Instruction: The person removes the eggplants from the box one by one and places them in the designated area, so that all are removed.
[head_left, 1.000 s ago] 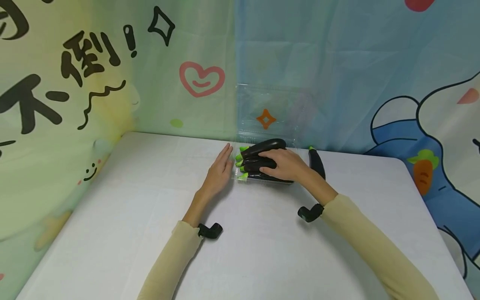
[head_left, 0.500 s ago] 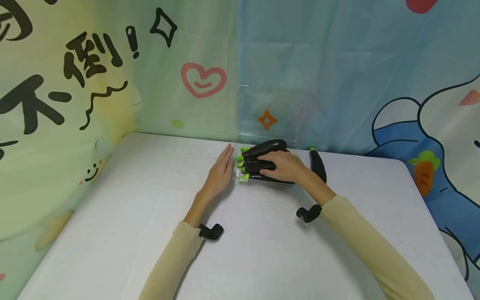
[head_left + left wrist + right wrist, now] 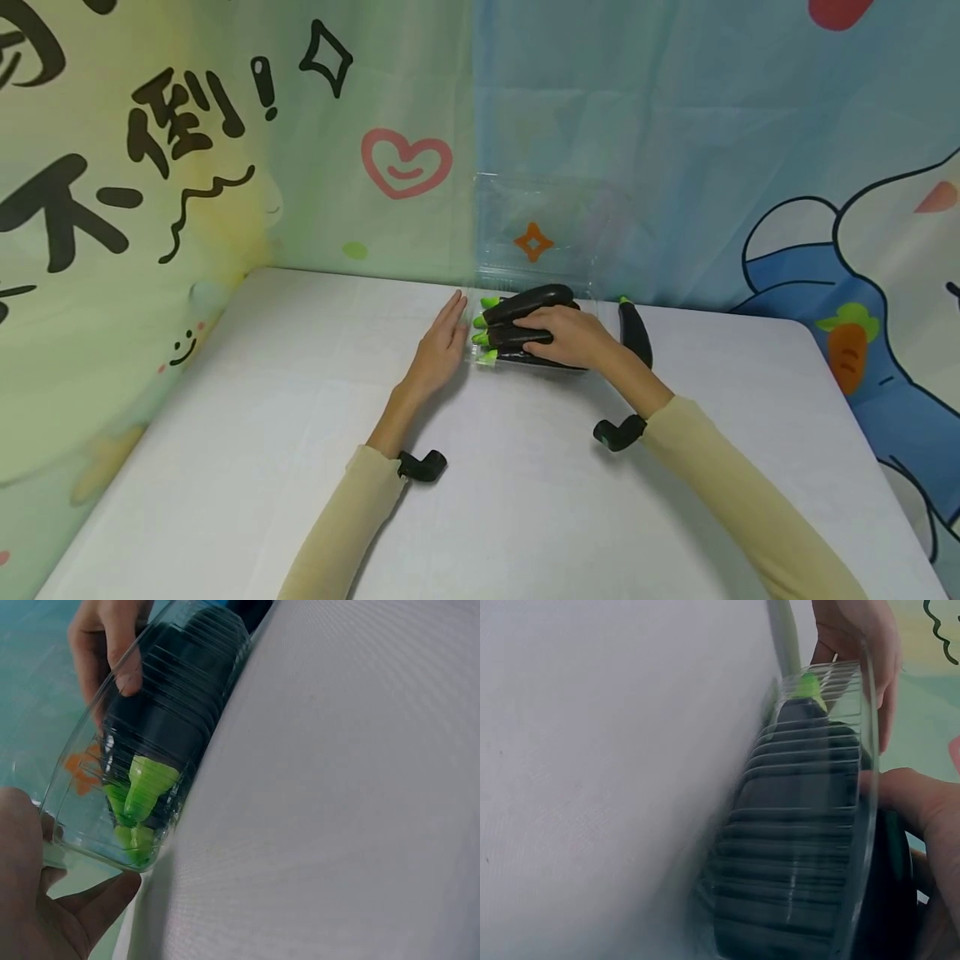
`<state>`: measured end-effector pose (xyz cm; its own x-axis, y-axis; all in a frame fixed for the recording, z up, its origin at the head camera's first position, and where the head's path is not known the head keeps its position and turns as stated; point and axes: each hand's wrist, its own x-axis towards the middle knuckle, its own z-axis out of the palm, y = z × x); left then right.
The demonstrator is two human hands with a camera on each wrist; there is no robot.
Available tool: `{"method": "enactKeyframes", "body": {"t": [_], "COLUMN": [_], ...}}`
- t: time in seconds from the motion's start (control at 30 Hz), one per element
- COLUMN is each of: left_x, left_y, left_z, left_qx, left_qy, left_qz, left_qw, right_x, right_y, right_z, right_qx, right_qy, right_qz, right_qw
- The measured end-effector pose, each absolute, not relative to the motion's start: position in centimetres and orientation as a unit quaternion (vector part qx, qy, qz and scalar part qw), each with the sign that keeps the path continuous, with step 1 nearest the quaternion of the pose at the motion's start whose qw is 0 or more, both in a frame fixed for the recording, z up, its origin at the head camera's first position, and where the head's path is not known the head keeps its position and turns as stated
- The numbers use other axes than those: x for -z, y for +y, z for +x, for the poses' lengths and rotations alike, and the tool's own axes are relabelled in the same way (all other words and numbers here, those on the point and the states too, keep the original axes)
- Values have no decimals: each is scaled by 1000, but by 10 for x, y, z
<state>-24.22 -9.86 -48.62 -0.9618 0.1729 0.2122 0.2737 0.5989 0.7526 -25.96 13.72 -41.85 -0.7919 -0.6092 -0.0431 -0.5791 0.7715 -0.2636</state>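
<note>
Several eggplants point(image 3: 536, 302) are held in a clear box point(image 3: 94, 844) by the table's point(image 3: 510, 483) back edge; one is gripped by the right hand point(image 3: 567, 332); the box is touched by the left hand point(image 3: 438, 346), fingers straight.

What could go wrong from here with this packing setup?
1. The top eggplant lies askew over others in the clear container, so it might roll off or keep the lid from shutting.
2. The lid stands open behind the pile; it may tip onto the right grip, which pinches an eggplant in the container.
3. The loose eggplant lies outside, close to the right forearm, which could knock it.
</note>
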Motion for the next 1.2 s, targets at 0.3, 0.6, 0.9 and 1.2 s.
{"method": "enactKeyframes", "body": {"t": [0.3,0.6,0.9,1.2], "left_x": [486,485,485,487], "left_y": [-98,-99,-103,-99], "left_z": [-242,-241,-243,-242], "left_qx": [435,432,432,437], "left_qy": [-890,-892,-892,-890], "left_qz": [-122,-120,-113,-115], "left_qw": [60,61,61,59], "right_x": [410,405,403,407], "right_y": [138,145,151,161], "right_z": [-252,-244,-239,-229], "right_qx": [130,166,190,237], "right_qy": [940,939,938,937], "right_qz": [-309,-297,-289,-257], "right_qw": [58,53,27,-3]}}
